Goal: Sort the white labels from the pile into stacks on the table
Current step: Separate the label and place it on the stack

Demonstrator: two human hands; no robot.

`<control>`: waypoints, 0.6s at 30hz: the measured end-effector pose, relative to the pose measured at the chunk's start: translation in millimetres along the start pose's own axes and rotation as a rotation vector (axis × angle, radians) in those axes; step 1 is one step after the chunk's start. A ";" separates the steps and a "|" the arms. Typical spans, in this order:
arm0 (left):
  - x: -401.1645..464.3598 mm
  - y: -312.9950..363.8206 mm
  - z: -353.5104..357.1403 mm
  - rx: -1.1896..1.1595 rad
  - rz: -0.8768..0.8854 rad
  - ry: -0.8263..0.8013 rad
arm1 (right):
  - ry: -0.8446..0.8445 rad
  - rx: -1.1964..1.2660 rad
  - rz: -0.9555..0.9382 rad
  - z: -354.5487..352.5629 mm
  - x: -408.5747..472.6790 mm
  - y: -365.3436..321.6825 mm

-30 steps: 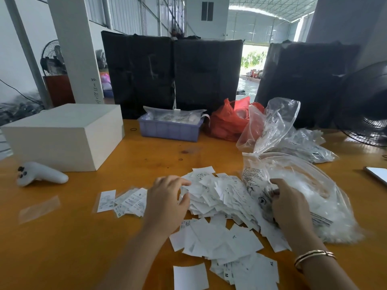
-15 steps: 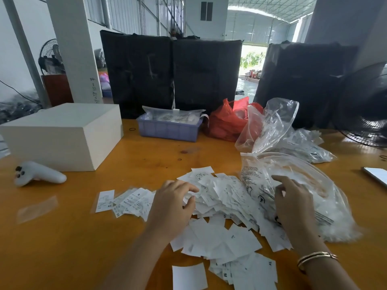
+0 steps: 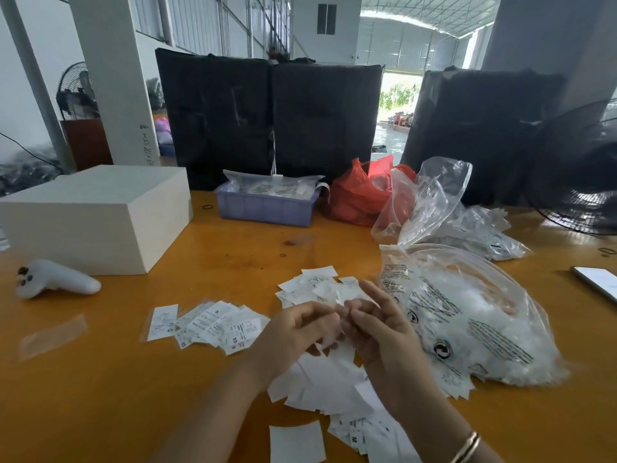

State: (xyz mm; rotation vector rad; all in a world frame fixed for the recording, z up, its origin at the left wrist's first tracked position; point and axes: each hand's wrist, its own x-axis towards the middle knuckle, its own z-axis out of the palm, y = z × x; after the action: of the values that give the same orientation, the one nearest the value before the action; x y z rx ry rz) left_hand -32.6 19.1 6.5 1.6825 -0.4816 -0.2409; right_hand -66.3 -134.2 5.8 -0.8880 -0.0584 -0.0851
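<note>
White labels (image 3: 337,295) now sit pinched between your left hand (image 3: 293,335) and right hand (image 3: 377,332), fingers curled round them above the pile (image 3: 320,382) on the desk (image 3: 100,396). A second ago both hands pressed into that pile; you've picked some out, ready for stacking beside the sorted stack (image 3: 213,322).

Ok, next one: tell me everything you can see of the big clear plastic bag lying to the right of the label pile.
The clear plastic bag lies on its side on the orange table, right of the label pile. It is thin, crinkled, see-through film, bulging with white contents too blurred to identify. Black printed text blocks and round symbols cover its near face. Its mouth end points toward the back. Labels lie against its near edge; another clear bag rises just behind it. Neither hand touches it.
</note>
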 end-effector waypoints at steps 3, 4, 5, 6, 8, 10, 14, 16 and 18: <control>2.0 -3.1 -0.8 0.004 0.005 0.052 | 0.010 0.002 -0.011 -3.3 0.4 2.8; 2.6 -3.9 -1.2 0.001 0.002 0.077 | 0.013 -0.004 -0.013 -4.5 1.2 2.8; 3.4 -4.8 -1.3 -0.002 -0.001 0.108 | 0.015 -0.019 -0.014 -5.1 1.5 2.6; 3.9 -5.3 -1.5 -0.006 -0.005 0.146 | 0.020 -0.057 -0.012 -6.1 1.9 3.1; 4.9 -6.5 -1.8 -0.014 -0.013 0.237 | 0.019 -0.225 0.003 -4.9 1.2 4.6; 5.5 -8.0 -2.0 0.002 -0.006 0.314 | -0.001 -0.497 0.035 -2.1 -0.6 9.5; 5.5 -5.9 -3.3 0.011 0.014 0.356 | 0.031 -0.739 0.016 0.2 -1.3 15.4; 5.4 -4.6 -4.8 -0.010 -0.005 0.318 | 0.050 -0.773 0.017 -0.3 -1.5 14.4; 4.7 -5.2 -5.1 -0.047 -0.028 0.279 | 0.036 -0.845 0.008 0.1 -1.9 13.8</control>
State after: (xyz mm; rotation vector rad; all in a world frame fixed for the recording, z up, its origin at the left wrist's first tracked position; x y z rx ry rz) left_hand -25.3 22.1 2.8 1.6465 -0.2420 -0.0356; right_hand -66.9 -125.3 -4.9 -1.7305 0.0189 -0.1208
